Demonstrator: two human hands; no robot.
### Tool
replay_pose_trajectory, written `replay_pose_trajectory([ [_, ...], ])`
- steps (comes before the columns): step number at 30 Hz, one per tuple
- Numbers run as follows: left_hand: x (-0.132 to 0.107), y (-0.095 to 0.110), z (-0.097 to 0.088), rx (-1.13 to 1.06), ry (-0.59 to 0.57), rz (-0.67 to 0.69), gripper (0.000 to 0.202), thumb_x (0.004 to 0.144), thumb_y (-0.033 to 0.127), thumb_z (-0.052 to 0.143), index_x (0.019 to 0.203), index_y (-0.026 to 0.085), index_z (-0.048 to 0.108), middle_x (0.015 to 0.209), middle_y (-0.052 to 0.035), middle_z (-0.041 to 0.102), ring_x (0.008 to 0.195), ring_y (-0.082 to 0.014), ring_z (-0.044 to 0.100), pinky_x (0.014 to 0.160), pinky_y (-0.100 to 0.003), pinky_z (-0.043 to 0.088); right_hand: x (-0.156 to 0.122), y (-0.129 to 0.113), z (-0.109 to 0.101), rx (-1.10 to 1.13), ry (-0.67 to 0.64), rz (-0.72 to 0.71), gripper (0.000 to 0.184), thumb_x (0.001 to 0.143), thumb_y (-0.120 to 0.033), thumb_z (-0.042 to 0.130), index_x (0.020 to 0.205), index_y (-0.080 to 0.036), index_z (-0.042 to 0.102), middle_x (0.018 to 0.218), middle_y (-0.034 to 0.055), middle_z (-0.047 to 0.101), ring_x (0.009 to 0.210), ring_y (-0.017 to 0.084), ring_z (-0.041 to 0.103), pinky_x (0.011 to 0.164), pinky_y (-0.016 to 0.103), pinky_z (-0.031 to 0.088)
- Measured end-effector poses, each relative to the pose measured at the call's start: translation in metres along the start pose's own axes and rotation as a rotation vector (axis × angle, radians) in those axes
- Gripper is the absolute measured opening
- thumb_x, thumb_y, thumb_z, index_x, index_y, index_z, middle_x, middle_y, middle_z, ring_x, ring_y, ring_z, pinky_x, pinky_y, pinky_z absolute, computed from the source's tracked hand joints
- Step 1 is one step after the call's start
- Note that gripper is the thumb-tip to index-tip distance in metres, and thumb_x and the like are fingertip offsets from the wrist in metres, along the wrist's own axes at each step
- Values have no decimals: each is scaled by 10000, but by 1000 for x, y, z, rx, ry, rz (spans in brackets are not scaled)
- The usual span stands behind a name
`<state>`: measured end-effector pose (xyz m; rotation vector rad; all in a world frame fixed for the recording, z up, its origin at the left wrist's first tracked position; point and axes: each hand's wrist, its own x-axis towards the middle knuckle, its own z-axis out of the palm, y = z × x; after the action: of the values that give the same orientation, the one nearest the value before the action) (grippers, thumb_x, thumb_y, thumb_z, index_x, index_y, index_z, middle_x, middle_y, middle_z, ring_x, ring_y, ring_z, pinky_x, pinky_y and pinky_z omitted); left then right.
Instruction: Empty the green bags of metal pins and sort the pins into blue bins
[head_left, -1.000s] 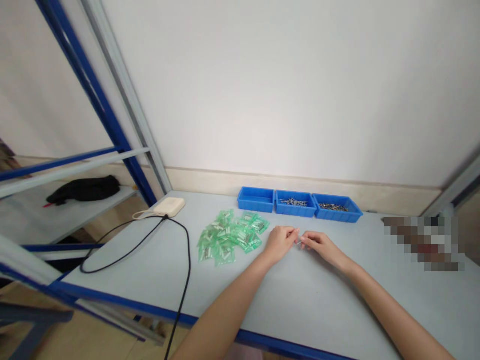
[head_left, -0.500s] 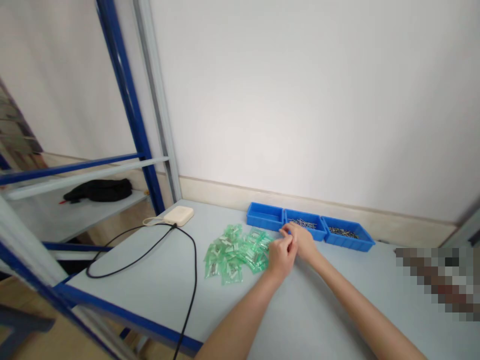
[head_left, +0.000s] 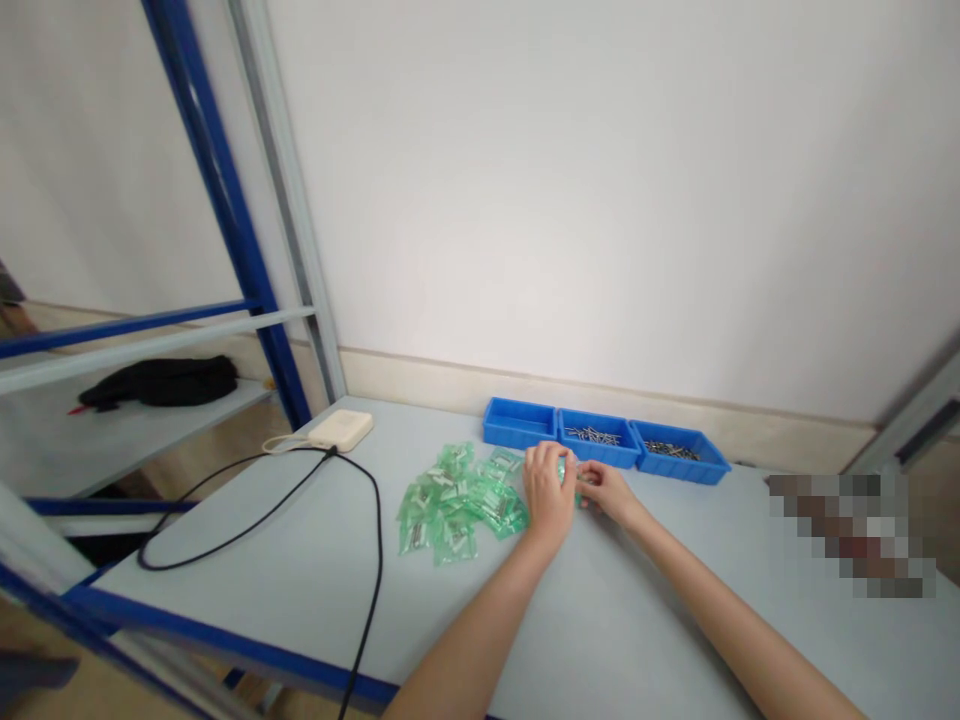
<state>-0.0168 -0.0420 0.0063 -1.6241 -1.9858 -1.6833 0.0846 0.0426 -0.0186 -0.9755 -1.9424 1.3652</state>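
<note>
A small green plastic bag (head_left: 578, 497) shows in part between my two hands, mostly hidden by the fingers. On its left side, my left hand (head_left: 549, 492) is closed on it, fingers curled over and thumb inward. My right hand (head_left: 609, 492) pinches the right side between thumb and fingers. Just left of my left hand lies a pile of green bags (head_left: 454, 500) with small parts inside. Behind the hands stands a blue bin (head_left: 600, 455) of thin metal pieces, screws or nails by their look.
Another blue bin (head_left: 682, 466) with small darker metal pieces stands to the right, and a third blue bin (head_left: 520, 435) to the left. A cream box (head_left: 341, 430) with a black cable (head_left: 379, 540) occupies the table's left side. A wall rises behind the table.
My hands were pressed together at the fingertips and have now moved apart, with green plastic showing between them. The whole view has shifted slightly.
</note>
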Motion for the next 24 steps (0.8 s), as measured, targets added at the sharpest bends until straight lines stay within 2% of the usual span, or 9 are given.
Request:
replay_pose_trajectory([
  [2, 1, 0, 1, -4, -14, -12, 205, 888, 315, 469, 1018, 213, 591, 1077, -74, 599, 1041, -217, 500, 905, -360, 368, -16, 6, -21, 120, 49, 67, 392, 582, -460, 748, 742, -169, 540, 569, -16, 604, 423, 103, 535, 395, 214, 421],
  [4, 0, -2, 5, 3, -109, -64, 270, 875, 362, 491, 1089, 218, 569, 1132, -75, 585, 1083, -231, 483, 927, -391, 359, -33, 10, -40, 226, 128, 113, 384, 580, -426, 773, 763, -167, 558, 605, -1, 633, 428, 96, 549, 425, 220, 467],
  [8, -4, -7, 14, -30, -474, -30, 232, 866, 372, 493, 837, 203, 649, 957, -49, 660, 983, -234, 541, 893, -387, 379, -56, 16, -58, 363, 217, 150, 361, 600, -375, 787, 812, -178, 572, 702, 15, 659, 519, 121, 625, 554, 259, 560],
  [10, -6, -8, 17, -103, -558, 14, 208, 848, 342, 518, 824, 189, 658, 889, -50, 672, 899, -217, 569, 845, -352, 410, -59, 18, -58, 373, 186, 144, 361, 604, -389, 780, 811, -179, 570, 695, 7, 647, 521, 133, 636, 561, 274, 568],
  [14, -7, -6, 16, -236, -530, -4, 194, 819, 294, 546, 903, 160, 659, 878, -64, 673, 835, -194, 588, 795, -312, 443, -60, 19, -53, 324, 83, 89, 406, 617, -462, 737, 840, -177, 554, 623, -20, 620, 476, 137, 620, 503, 268, 535],
  [17, -6, -4, 15, -314, -505, -50, 255, 799, 287, 572, 998, 148, 649, 913, -72, 682, 825, -184, 600, 786, -304, 458, -63, 16, -54, 228, -7, 39, 412, 643, -502, 693, 828, -162, 550, 525, -30, 587, 422, 120, 565, 425, 228, 455],
  [19, -5, -4, 16, -321, -530, -65, 216, 762, 271, 613, 928, 151, 680, 871, -66, 696, 792, -181, 606, 771, -300, 464, -65, 14, -57, 190, -29, 22, 411, 645, -505, 687, 813, -155, 553, 496, -39, 565, 407, 107, 529, 417, 217, 417],
  [21, -5, -4, 17, -309, -559, -89, 140, 708, 254, 658, 798, 155, 700, 805, -58, 704, 749, -180, 607, 751, -298, 469, -67, 11, -60, 185, 12, 12, 420, 628, -502, 698, 818, -152, 567, 522, -35, 572, 439, 108, 530, 451, 225, 421],
  [24, -6, -3, 18, -361, -530, -154, 134, 676, 282, 675, 724, 157, 685, 748, -47, 703, 708, -173, 610, 721, -293, 479, -67, 9, -63, 189, 94, -35, 431, 603, -491, 712, 846, -147, 618, 668, 16, 649, 600, 145, 599, 596, 267, 469],
])
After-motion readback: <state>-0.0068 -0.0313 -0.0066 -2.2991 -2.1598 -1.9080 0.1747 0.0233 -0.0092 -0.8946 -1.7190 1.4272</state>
